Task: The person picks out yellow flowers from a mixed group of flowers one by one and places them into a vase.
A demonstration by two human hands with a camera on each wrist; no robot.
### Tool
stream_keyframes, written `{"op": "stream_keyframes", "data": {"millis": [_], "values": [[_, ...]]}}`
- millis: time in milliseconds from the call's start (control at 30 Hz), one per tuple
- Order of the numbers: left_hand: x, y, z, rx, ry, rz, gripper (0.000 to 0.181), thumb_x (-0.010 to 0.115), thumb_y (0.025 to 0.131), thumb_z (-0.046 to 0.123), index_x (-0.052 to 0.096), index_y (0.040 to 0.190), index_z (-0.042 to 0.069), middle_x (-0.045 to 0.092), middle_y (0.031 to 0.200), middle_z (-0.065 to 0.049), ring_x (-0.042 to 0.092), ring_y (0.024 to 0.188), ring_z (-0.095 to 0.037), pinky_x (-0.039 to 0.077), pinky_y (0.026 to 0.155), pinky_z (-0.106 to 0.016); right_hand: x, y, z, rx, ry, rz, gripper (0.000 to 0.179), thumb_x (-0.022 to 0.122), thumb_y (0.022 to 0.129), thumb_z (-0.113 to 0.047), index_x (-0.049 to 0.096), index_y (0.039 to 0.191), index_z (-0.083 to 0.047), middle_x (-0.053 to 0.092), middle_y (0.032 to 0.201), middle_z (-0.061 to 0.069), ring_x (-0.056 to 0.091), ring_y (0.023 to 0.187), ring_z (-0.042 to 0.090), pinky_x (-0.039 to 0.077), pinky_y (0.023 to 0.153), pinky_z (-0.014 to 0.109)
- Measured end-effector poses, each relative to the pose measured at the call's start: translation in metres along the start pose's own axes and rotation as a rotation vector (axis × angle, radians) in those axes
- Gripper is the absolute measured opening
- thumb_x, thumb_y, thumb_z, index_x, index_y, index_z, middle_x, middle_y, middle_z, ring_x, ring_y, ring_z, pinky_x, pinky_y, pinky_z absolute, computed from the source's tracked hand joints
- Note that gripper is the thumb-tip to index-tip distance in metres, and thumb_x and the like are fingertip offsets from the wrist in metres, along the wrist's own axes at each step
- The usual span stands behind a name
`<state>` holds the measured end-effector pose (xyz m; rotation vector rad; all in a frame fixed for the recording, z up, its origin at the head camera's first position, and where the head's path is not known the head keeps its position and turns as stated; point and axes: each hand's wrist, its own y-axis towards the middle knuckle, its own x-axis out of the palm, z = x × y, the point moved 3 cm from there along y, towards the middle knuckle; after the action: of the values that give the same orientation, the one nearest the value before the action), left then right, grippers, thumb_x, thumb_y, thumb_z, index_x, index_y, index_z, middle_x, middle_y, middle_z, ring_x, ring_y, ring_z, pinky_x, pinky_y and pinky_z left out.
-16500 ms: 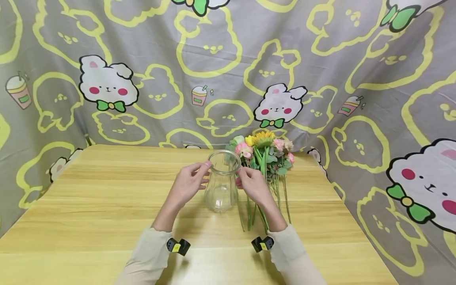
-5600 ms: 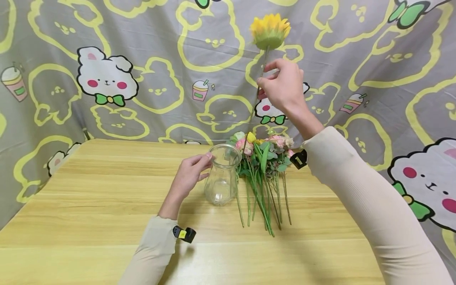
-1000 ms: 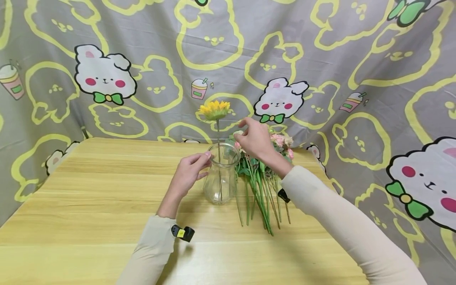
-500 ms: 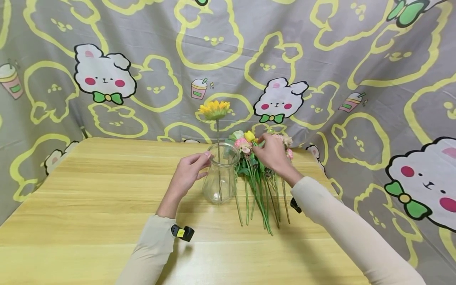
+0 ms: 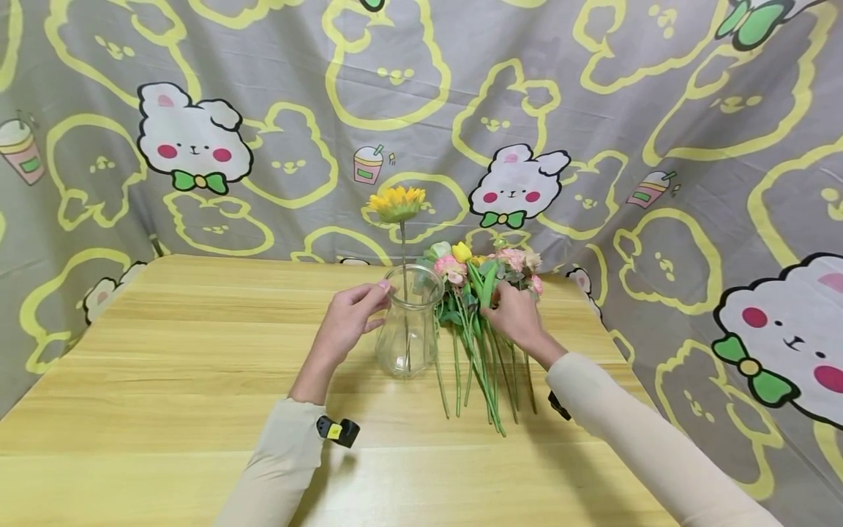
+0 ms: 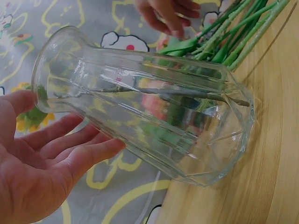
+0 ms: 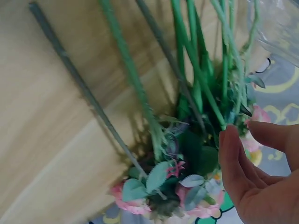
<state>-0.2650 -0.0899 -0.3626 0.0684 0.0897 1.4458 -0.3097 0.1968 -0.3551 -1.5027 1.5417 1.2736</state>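
A clear glass vase (image 5: pixel 407 337) stands upright on the table, one sunflower (image 5: pixel 396 204) in it with its stem reaching down to the base. My left hand (image 5: pixel 354 311) rests at the vase's left side. Its thumb is at the flared rim, and the other fingers lie fairly straight along the neck in the left wrist view. My right hand (image 5: pixel 516 315) is low over the pile of flowers (image 5: pixel 451 269) to the right, close to the green leaves of a yellow tulip (image 5: pixel 461 252). In the right wrist view a gap shows between thumb and fingertips, right at the green stems (image 7: pixel 210 100).
The loose flowers lie with heads toward the back and stems (image 5: pixel 487 395) toward the front, close beside the vase. Pink blooms (image 7: pixel 131 200) and grey-green leaves (image 7: pixel 159 175) are among them. A patterned cloth (image 5: pixel 296 88) hangs behind and beside the wooden table (image 5: pixel 197 366).
The sunflower, earlier raised in my right hand, now stands in the vase. Over the last second my right hand has come down and right into the flower pile. My left hand stays at the vase.
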Motion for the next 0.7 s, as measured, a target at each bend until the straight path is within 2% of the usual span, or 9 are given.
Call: {"op": "stream_keyframes", "data": {"millis": [167,233,300,533,700], "values": [[-0.001,0.000,-0.002,0.000,-0.003,-0.003,0.054,0.056,0.104,0.046,0.065,0.130,0.000,0.060,0.140,-0.017,0.058,0.132,-0.032,0.056,0.102,-0.044,0.014,-0.004,0.004,0.014,-0.040,-0.084,0.024,0.076,0.091,-0.017,0.060,0.091,0.001,0.057,0.069,0.009,0.050,0.056,0.019,0.046,0.052,0.030],[-0.001,0.001,-0.002,-0.001,-0.002,0.000,0.053,0.056,0.103,0.046,0.066,0.130,0.001,0.060,0.139,-0.016,0.058,0.132,-0.032,0.056,0.102,-0.043,0.019,-0.006,0.005,0.031,-0.050,-0.112,0.024,0.075,0.092,-0.017,0.057,0.090,0.000,0.049,0.065,0.007,0.045,0.054,0.017,0.040,0.050,0.028],[-0.001,0.001,-0.002,0.000,-0.003,-0.001,0.053,0.057,0.103,0.047,0.066,0.129,0.001,0.061,0.138,-0.016,0.058,0.131,-0.031,0.056,0.102,-0.043,0.022,-0.007,0.005,0.046,-0.057,-0.125,0.025,0.075,0.092,-0.017,0.057,0.091,0.000,0.046,0.064,0.006,0.044,0.053,0.017,0.038,0.049,0.027],[0.000,0.001,-0.003,0.002,-0.005,-0.010,0.053,0.057,0.102,0.048,0.068,0.128,0.003,0.062,0.136,-0.014,0.059,0.130,-0.030,0.056,0.102,-0.043,0.026,-0.009,0.009,0.037,-0.051,-0.127,0.020,0.072,0.092,-0.011,0.056,0.087,0.000,0.044,0.063,0.006,0.041,0.053,0.017,0.036,0.048,0.027],[0.000,0.001,-0.002,0.006,-0.007,-0.011,0.053,0.057,0.103,0.047,0.067,0.129,0.003,0.061,0.139,-0.014,0.058,0.132,-0.030,0.056,0.102,-0.043,0.026,-0.009,0.009,0.012,-0.025,-0.093,0.014,0.069,0.092,-0.007,0.059,0.085,-0.001,0.055,0.068,0.009,0.048,0.059,0.022,0.042,0.055,0.031]]}}
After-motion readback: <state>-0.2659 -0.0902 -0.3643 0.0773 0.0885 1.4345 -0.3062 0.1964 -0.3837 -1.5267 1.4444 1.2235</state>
